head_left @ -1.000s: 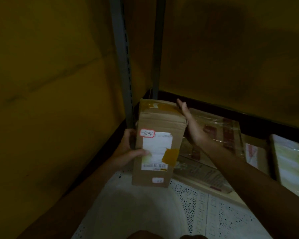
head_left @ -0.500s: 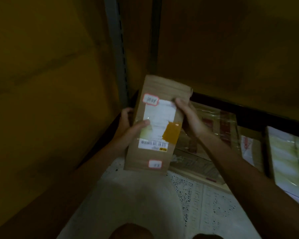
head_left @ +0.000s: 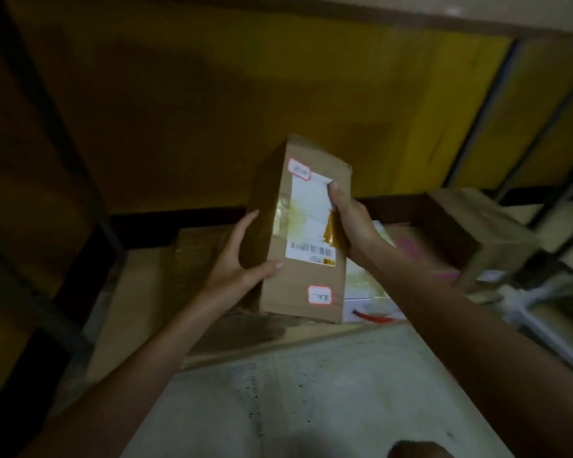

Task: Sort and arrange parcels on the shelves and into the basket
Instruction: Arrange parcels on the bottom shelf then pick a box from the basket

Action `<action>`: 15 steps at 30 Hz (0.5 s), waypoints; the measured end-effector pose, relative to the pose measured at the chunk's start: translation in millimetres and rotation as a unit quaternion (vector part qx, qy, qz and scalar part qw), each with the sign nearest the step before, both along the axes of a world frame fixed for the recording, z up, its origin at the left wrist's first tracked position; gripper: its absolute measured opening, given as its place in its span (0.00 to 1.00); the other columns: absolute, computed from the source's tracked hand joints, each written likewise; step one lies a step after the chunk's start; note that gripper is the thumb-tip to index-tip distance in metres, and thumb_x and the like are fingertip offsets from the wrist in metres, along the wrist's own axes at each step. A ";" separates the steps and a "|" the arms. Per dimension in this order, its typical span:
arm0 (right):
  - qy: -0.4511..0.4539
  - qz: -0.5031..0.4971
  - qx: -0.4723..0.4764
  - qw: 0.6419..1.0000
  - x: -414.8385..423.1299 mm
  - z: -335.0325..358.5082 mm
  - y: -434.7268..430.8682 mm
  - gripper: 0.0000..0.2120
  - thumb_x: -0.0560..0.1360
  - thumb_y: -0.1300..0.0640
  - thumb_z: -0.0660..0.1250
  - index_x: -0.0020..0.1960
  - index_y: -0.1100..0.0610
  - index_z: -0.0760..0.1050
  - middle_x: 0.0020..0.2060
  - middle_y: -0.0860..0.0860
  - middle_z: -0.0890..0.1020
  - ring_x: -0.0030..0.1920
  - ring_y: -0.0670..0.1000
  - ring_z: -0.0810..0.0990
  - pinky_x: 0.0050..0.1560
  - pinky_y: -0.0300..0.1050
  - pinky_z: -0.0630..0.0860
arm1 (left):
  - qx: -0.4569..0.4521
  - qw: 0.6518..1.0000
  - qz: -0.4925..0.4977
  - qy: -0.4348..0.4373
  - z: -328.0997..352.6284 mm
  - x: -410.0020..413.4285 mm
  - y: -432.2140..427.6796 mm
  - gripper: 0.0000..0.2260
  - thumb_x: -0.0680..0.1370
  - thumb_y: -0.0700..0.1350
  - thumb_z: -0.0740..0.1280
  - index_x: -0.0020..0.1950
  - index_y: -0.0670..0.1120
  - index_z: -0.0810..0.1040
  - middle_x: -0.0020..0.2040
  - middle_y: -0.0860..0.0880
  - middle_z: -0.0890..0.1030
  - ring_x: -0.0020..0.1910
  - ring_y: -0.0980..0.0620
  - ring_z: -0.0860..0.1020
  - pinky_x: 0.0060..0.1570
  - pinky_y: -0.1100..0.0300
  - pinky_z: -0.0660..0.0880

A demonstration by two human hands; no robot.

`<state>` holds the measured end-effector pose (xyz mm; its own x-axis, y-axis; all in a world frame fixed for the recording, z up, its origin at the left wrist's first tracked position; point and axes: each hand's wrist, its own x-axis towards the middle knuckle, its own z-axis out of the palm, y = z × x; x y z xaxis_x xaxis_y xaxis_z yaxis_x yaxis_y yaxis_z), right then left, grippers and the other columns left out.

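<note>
A tall brown cardboard parcel (head_left: pixel 306 272) with a white shipping label, a barcode and two red-framed stickers is held upright in the middle of the view, above the low shelf. My left hand (head_left: pixel 237 259) grips its left side near the bottom, thumb on the front face. My right hand (head_left: pixel 349 219) clasps its right edge, thumb pressed on the label. The parcel's lower end hangs just above flat parcels lying on the shelf.
Flat cardboard parcels (head_left: pixel 166 292) lie on the low shelf at left. A white parcel (head_left: pixel 368 285) and one with pink marks (head_left: pixel 414 249) lie right of the held box. Another brown box (head_left: pixel 483 229) stands further right. Metal shelf uprights (head_left: pixel 477 127) rise before the yellow wall.
The view has swung right along the shelf. The parcel has been lifted and carried right, away from the corner upright; my right hand has shifted from its far side to its right edge.
</note>
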<state>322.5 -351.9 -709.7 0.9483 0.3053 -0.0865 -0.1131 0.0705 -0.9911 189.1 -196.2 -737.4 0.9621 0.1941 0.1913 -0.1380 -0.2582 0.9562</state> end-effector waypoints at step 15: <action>-0.027 -0.144 -0.046 0.988 26.3 -11.0 -388.5 0.04 0.76 0.53 0.65 0.47 0.53 0.75 0.45 0.54 0.83 0.43 0.53 0.82 0.49 0.48 0.80 | -0.100 0.979 -0.180 0.007 -38.1 112.1 -354.8 0.42 0.60 0.59 0.73 0.70 0.60 0.59 0.64 0.56 0.70 0.61 0.56 0.71 0.48 0.69 0.71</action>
